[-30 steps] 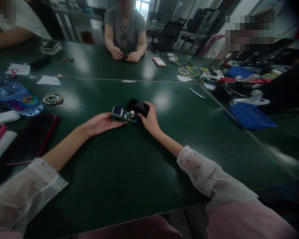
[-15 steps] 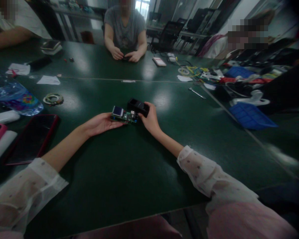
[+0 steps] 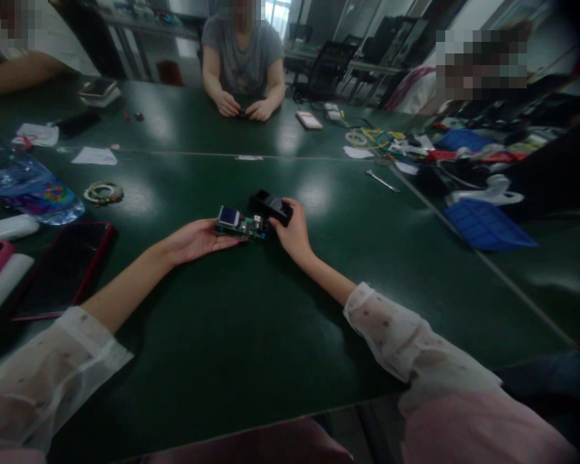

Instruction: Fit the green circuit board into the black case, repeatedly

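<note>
A green circuit board (image 3: 247,225) with a small dark screen (image 3: 229,216) at its left end rests in my left hand (image 3: 200,241), whose fingers reach under it. My right hand (image 3: 294,229) grips a black plastic case (image 3: 269,203) by its right end, thumb in front and fingers behind. A square opening shows near the case's left end. The case sits just behind and to the right of the board; whether the two touch I cannot tell. My left fingertips are hidden beneath the board.
On the left lie a water bottle (image 3: 43,193), a red-edged phone (image 3: 62,270), a white case (image 3: 12,227) and a coil of wire (image 3: 103,192). A wrench (image 3: 382,181) and a blue tray (image 3: 488,224) lie right. Across the green table (image 3: 251,348) sits a person (image 3: 243,58).
The black case in my right hand has shifted slightly to the right and tilted a little. My left hand and the circuit board have stayed in place.
</note>
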### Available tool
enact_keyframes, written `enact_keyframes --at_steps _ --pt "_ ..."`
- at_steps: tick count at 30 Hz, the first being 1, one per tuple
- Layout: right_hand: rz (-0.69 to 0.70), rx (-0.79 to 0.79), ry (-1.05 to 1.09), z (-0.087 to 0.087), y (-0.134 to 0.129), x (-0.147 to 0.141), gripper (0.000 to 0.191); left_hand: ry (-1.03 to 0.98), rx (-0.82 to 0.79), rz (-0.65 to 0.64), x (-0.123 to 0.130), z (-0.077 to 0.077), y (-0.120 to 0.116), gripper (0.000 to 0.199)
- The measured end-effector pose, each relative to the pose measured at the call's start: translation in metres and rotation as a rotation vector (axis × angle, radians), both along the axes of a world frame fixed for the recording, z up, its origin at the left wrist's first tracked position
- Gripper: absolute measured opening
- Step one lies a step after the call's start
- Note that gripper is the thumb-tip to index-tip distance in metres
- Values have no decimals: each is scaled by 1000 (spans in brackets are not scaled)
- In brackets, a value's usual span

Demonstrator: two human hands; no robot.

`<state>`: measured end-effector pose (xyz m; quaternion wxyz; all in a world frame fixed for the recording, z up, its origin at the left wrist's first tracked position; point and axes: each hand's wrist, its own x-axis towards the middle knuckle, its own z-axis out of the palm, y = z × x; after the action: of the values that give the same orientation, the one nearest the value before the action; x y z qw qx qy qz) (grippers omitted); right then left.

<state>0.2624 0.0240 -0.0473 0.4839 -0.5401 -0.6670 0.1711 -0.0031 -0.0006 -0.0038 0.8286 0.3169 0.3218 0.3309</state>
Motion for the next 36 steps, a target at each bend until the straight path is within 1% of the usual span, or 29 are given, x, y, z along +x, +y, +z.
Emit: enact_keyframes --at_steps 3,5,11,14,17,21,24,27,31,36 --pt "-7 23 78 1 -1 1 51 4 -6 2 -1 -2 1 55" --pt "8 48 104 5 -4 0 52 5 -1 0 -2 -2 1 55" --pt "58 175 47 25 -23 -8 54 -14 -8 -3 -2 -4 2 55" --pt "85 197 17 29 -31 -11 56 -31 -3 -28 -2 -5 3 57" --pt "124 215 -21 31 -35 -13 56 -37 8 -45 -2 -6 3 56" --pt "178 220 -74 32 -38 -14 55 -30 -7 -28 0 -4 2 55" --pt "219 238 -74 34 -39 -15 54 -34 -16 -28 1 -3 2 53" --pt "266 255 -63 34 -39 -16 54 -61 3 -46 -1 -6 4 52" --pt "286 212 -83 34 -40 -16 55 -99 34 -75 -5 -13 7 52" --pt "319 238 -72 34 -39 -16 53 -105 36 -84 -6 -14 7 53"
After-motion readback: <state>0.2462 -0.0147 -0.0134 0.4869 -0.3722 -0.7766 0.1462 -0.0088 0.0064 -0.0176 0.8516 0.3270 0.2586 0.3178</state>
